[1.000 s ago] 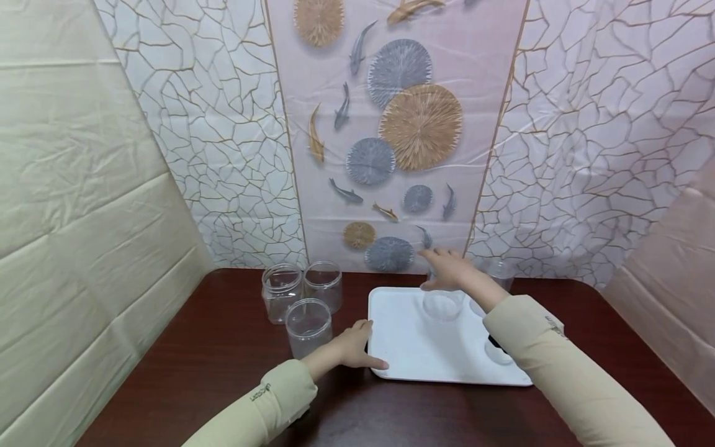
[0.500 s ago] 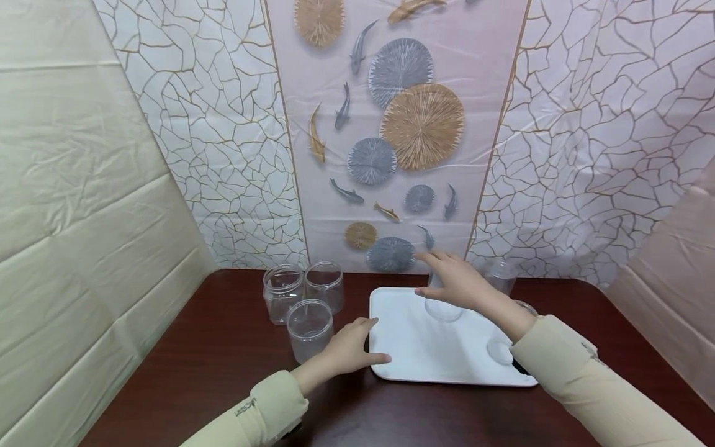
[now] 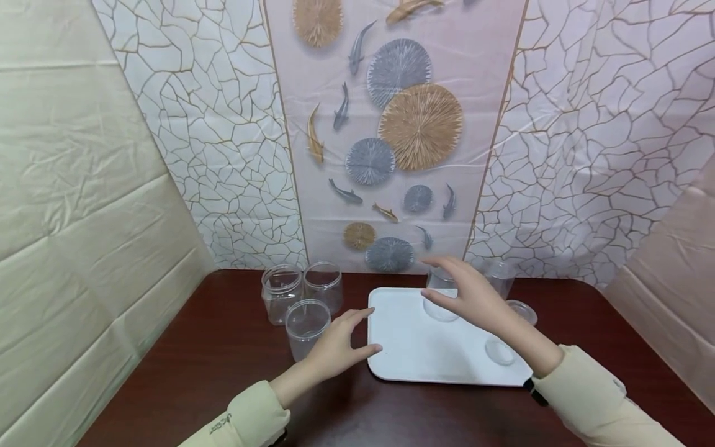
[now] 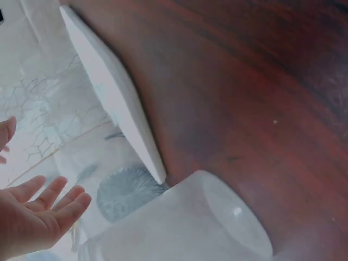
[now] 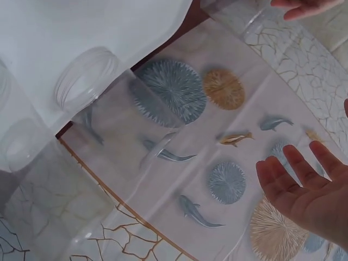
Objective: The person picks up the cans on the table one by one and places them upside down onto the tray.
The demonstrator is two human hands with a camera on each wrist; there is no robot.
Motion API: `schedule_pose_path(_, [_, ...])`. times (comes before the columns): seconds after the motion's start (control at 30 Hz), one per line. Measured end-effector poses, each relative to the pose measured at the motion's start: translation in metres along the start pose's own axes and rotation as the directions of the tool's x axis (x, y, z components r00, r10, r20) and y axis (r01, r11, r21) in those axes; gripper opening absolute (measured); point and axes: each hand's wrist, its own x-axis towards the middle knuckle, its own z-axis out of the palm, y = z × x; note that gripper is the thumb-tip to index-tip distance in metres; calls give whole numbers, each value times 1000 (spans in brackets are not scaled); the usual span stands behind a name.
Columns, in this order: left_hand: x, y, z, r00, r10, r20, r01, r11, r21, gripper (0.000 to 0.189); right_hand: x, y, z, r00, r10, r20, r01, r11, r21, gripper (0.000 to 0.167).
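Observation:
A white tray (image 3: 399,347) lies on the dark red table. My left hand (image 3: 337,349) is beside its left edge, fingers spread and holding nothing; the fingertips overlap the rim, and whether they touch it cannot be told. A clear plastic jar (image 3: 440,307) stands at the tray's back; in the right wrist view, the jar (image 5: 157,144) has its ringed end against the tray. My right hand (image 3: 475,299) hovers in front of it, fingers apart and holding nothing, partly hiding it. A clear round lid (image 3: 499,352) lies at the tray's right.
Three clear jars stand left of the tray: a front jar (image 3: 307,329), a back-left jar (image 3: 281,297) and a back-right jar (image 3: 325,288). Behind my right forearm are another clear container (image 3: 501,279) and a round clear piece (image 3: 525,312). A patterned cloth (image 3: 385,186) hangs behind.
My right hand has drawn away from the jar on the tray, moving right and nearer. My left hand has shifted slightly left from the tray's edge. The jars look unmoved.

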Motion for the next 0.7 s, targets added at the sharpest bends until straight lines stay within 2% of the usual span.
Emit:
schedule_pose_path(0.23, [-5,1,-16,994,47,-94,-51,997,-50,63,-15,-4,-1,998,21,-52,-18,999,52,52])
schedule_pose_path(0.53, [-13,-3,-39,985,81,-151,-87,996,-32,65,-28,-7,1,995,35,-92,-26,996,90,50])
schedule_pose_path(0.7, [-13,-8,-51,981,116,-153,-121,992,-21,65,-34,-3,2,991,24,-132,-11,995,98,50])
